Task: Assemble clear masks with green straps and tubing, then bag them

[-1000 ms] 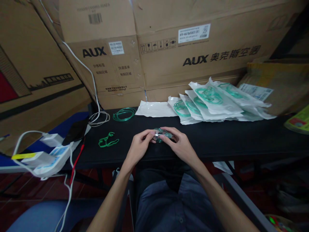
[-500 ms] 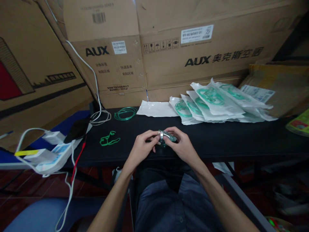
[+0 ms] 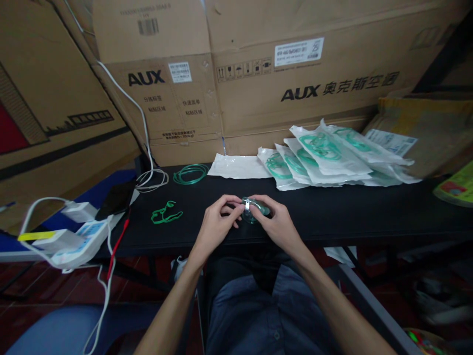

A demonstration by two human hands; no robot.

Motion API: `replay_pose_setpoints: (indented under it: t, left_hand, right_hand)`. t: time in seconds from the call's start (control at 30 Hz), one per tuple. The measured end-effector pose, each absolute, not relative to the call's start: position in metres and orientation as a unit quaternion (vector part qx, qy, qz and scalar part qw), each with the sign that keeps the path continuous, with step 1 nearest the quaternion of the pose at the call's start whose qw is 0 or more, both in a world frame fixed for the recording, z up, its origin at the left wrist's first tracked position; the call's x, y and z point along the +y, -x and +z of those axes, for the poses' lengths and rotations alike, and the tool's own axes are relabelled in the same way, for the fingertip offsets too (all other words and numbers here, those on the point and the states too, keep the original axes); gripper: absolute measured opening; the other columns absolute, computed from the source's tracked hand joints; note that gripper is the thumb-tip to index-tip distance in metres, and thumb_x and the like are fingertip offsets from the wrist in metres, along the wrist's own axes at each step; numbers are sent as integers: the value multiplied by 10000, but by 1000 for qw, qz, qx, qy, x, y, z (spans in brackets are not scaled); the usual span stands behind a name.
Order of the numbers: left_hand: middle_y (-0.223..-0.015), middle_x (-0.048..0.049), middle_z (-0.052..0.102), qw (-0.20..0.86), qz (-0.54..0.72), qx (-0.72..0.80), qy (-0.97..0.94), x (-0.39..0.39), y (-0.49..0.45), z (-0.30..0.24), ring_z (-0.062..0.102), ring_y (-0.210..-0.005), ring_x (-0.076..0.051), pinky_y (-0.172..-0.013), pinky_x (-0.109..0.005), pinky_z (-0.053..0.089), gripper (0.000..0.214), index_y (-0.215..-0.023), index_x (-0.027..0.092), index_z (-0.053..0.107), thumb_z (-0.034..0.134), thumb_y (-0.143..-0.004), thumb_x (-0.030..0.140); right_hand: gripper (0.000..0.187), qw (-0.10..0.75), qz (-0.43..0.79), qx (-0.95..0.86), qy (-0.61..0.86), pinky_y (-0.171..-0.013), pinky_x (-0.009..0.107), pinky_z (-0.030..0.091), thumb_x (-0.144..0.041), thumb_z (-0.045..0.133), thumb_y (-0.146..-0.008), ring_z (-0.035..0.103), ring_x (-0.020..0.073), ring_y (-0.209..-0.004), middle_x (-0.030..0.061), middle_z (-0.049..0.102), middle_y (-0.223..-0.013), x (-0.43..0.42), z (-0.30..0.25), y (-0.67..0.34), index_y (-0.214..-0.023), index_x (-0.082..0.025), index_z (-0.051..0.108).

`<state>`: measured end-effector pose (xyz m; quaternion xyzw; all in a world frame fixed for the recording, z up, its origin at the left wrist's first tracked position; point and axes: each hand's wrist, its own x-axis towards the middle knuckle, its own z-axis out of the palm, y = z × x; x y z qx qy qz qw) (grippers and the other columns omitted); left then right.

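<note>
A clear greenish oxygen mask (image 3: pixel 252 217) with a shiny metal nose strip (image 3: pixel 247 203) is between my two hands, just above the front part of the black table. My right hand (image 3: pixel 275 217) grips the mask from the right, thumb across its front. From the other side, my left hand (image 3: pixel 221 217) pinches the mask's left edge by the metal strip; its fingertips are partly hidden. A green elastic strap (image 3: pixel 166 214) lies loose to the left. Behind it rests a coil of green tubing (image 3: pixel 191 173).
White packets with green tubing (image 3: pixel 321 148) are piled at the back right. A flat white wrapper (image 3: pixel 238 166) lies beside them. Cardboard boxes (image 3: pixel 251 108) wall off the back. On the left are a power strip (image 3: pixel 84 241), a black phone (image 3: pixel 115 199) and white cables (image 3: pixel 153 180).
My left fingers have shifted slightly at the mask's edge, and the mask has turned a little. The whole view has moved slightly; the other things lie as before.
</note>
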<state>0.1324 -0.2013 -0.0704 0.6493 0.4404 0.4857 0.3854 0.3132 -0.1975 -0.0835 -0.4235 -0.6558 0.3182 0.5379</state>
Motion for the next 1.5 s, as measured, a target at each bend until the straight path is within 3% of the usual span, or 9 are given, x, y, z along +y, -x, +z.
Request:
replay_pose_setpoints:
  t: [0.13, 0.27, 1.17, 1.37, 1.5]
  left_hand:
    - [-745, -1, 647, 360, 488, 448, -658, -205, -133, -69, 591, -574, -101, -505, -189, 487, 267, -952, 163, 715, 694, -904, 425]
    - [-703, 4, 669, 347, 445, 452, -691, -204, -133, -74, 582, -532, -100, -502, -197, 486, 285, -1009, 173, 765, 697, -905, 429]
    - [-748, 22, 658, 341, 433, 434, -713, -204, -132, -74, 571, -514, -74, -510, -193, 431, 229, -969, 192, 735, 670, -941, 410]
    - [-944, -13, 645, 260, 463, 441, -724, -202, -133, -75, 612, -727, -121, -599, -212, 480, 277, -1061, 205, 658, 776, -865, 362]
    - [-1282, -70, 643, 165, 452, 390, -785, -202, -133, -72, 617, -1146, -203, -902, -309, 531, 315, -1233, 254, 645, 713, -927, 278]
  right_hand:
    - [182, 544, 307, -651, 431, -872, 367, 528, -307, 639, -881, 708, 247, -948, 69, 770, -1024, -198, -83, -313, -1011, -213, 726]
    - [178, 546, 301, -654, 429, -881, 359, 518, -295, 635, -881, 706, 246, -964, 69, 766, -1024, -197, -84, -313, -1008, -210, 726]
    - [181, 531, 304, -658, 438, -837, 328, 513, -297, 618, -893, 709, 230, -904, 61, 772, -968, -197, -83, -312, -985, -189, 729]
    - [228, 534, 300, -648, 453, -897, 350, 527, -332, 626, -888, 726, 249, -951, 78, 791, -1030, -199, -82, -311, -1017, -187, 746]
    - [253, 532, 301, -651, 450, -934, 364, 526, -343, 630, -892, 727, 256, -987, 86, 792, -1071, -200, -83, -312, -1049, -185, 751]
